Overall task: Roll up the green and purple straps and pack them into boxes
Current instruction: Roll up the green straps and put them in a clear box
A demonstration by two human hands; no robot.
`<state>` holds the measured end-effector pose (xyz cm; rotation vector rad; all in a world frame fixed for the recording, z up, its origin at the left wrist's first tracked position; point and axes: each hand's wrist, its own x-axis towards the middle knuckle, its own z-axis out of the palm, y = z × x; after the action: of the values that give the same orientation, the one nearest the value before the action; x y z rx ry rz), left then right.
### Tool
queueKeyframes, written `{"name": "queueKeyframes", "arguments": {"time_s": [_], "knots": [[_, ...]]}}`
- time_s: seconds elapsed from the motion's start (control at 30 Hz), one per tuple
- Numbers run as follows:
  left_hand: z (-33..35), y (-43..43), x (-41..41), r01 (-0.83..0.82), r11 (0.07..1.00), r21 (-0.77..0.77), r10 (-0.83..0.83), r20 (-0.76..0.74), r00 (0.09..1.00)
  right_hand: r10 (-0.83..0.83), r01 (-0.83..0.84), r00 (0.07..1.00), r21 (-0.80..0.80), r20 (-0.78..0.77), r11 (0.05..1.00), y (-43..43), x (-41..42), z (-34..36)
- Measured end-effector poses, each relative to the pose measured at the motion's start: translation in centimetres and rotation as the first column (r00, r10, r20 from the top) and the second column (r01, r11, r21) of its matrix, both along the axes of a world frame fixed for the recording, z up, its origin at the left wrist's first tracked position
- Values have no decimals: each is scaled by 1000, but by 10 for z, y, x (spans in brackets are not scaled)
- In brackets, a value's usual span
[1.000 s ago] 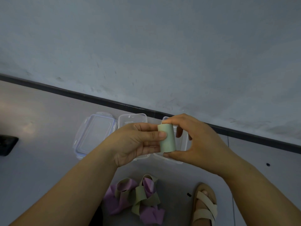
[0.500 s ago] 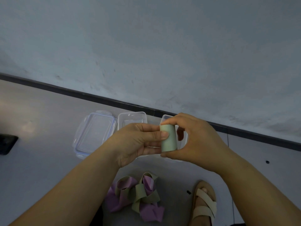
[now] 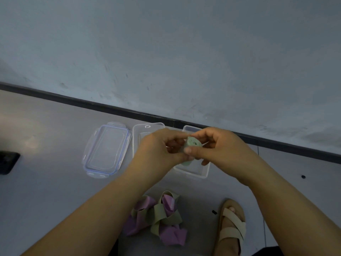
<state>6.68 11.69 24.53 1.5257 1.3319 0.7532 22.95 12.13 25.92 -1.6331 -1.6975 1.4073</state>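
On the floor [image 3: 46,191] at left, a blue-sealed lid [image 3: 106,150] lies beside a clear box [image 3: 137,143], left open for packing. Closer in, loose green and purple straps [image 3: 158,217] lie heaped. The left hand [image 3: 158,154] pinches the rolled green strap [image 3: 191,144] above a second open box [image 3: 193,172], and the right hand [image 3: 223,146] pinches its other side, probably so the coil cannot spring loose.

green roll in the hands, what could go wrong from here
1. The green roll is pinched only between the left hand and right hand with nothing fastening it, so it could unwind once let go.
2. It hangs over the near left part of the clear box, so a careless drop might land outside it.
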Motion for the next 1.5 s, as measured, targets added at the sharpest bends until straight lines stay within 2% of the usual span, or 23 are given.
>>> {"name": "queueKeyframes", "arguments": {"time_s": [0.1, 0.27, 0.33, 0.4, 0.43, 0.5, 0.53, 0.6, 0.7, 0.87, 1.07, 1.17, 1.23, 1.33, 1.4, 1.5], "knots": [[-5, -2, 0, -27, 999, -19, 26, -21, 999, 15, -15, 999, 7, 28, 1000, 0, 1, 1], [-7, -1, -3, 41, 997, -72, -41, 3, 999, -5, 4, 1000, 33, 24, 999, -2, -2, -7], [-12, 1, -11, 59, 985, -159, -44, 96, 994, -28, 28, 1000, 1, -14, 1000, -2, -2, -12], [-26, 1, -26, 37, 953, -300, 20, 184, 983, -60, 60, 998, -19, -23, 998, 0, 0, -19], [-38, 0, -35, 15, 930, -368, 50, 165, 985, -74, 74, 997, -23, -17, 997, 1, 1, -22], [-72, 1, -54, -30, 903, -428, 2, -65, 998, -89, 89, 996, -33, -7, 996, 4, -1, -28], [-92, 1, -62, -27, 904, -426, -74, -219, 973, -81, 81, 997, -32, 4, 996, 6, -3, -30], [-132, 4, -73, 39, 904, -427, -254, -461, 850, -41, 42, 997, -9, 57, 999, 10, -8, -33], [-181, 13, -76, 142, 884, -446, -422, -628, 654, 25, -27, 990, 18, 140, 999, 14, -15, -37], [-241, 35, -64, 191, 887, -421, -453, -707, 542, 32, -32, 985, -6, 171, 999, 20, -18, -47], [-291, 40, -56, 252, 802, -541, -597, -712, 370, 49, -56, 977, 25, 206, 998, 21, -13, -54], [-304, 34, -66, 260, 799, -542, -601, -742, 298, 37, -42, 982, 24, 183, 999, 21, -13, -58], [-298, 38, -73, 294, 823, -486, -565, -758, 327, 44, -46, 981, 4, 188, 999, 23, -14, -61], [-265, 59, -79, 377, 841, -387, -531, -722, 444, 41, -41, 977, -4, 209, 999, 25, -13, -63], [-228, 80, -81, 373, 862, -344, -505, -656, 561, 18, -17, 979, -3, 204, 1000, 26, -12, -59], [-170, 107, -85, 265, 891, -368, -421, -453, 786, 10, -5, 986, -29, 167, 1000, 27, -13, -50]]}}
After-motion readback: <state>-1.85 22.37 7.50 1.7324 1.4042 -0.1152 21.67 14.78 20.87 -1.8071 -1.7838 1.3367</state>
